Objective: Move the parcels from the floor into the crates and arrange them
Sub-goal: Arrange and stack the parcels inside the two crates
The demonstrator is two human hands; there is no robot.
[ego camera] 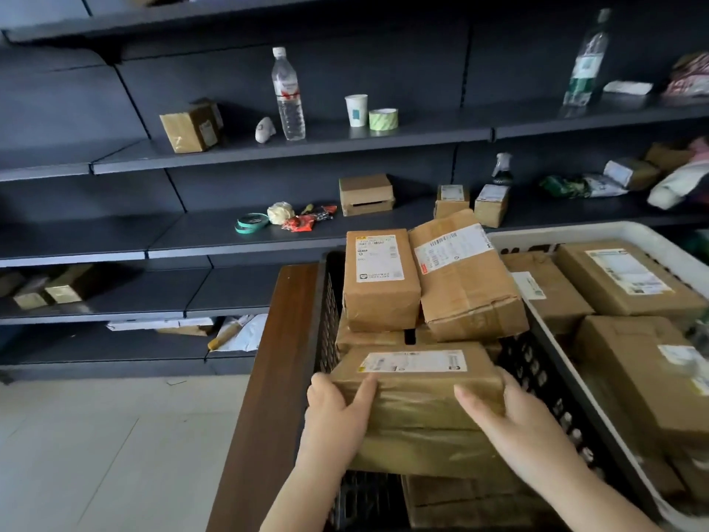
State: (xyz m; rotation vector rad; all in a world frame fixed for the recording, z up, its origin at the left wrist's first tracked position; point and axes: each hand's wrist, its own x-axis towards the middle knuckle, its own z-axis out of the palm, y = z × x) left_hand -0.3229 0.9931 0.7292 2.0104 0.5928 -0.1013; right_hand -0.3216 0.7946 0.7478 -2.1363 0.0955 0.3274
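Left hand [337, 407]: grips the near parcel's [418, 382] left end.
Right hand [514, 420]: grips its right end.
Parcel: over the black crate [326, 332], atop other boxes.
White crate [575, 234]: alongside, holding parcels.

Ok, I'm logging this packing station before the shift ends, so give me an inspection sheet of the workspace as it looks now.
Surface: dark wooden table carrying both crates.
Job's things: black crate piled with parcels above its rim; white crate beside it, also full; taped parcel held at the near end of the black crate.
Clutter: shelving holds a water bottle, paper cup, tape roll and loose boxes.
Grips: left hand and right hand each hold one end of the taped parcel.
Cables: nothing seen.
Surroundings: pale floor, no parcels visible on it.
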